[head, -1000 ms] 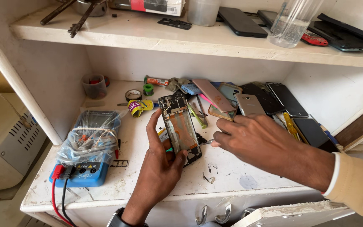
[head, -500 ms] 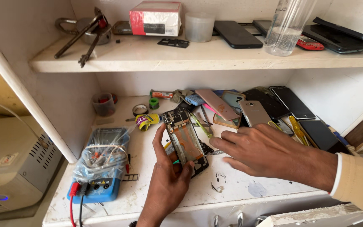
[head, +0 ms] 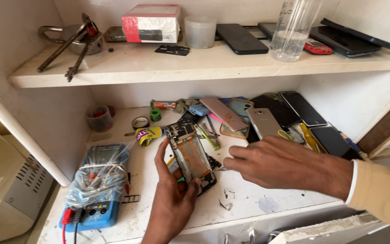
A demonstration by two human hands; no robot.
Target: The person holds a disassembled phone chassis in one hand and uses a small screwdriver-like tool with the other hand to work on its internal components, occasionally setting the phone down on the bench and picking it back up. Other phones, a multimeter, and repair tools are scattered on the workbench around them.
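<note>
Opened phone (head: 190,156) with bared orange innards clamped in my left grip (head: 172,199) near the shelf's front edge, right grip (head: 280,165) spread apart beside it, bagged blue multimeter (head: 96,192) at the left corner

Opened phone (head: 190,156) between multimeter (head: 95,190) at left and phone pile (head: 271,119) at right
</note>
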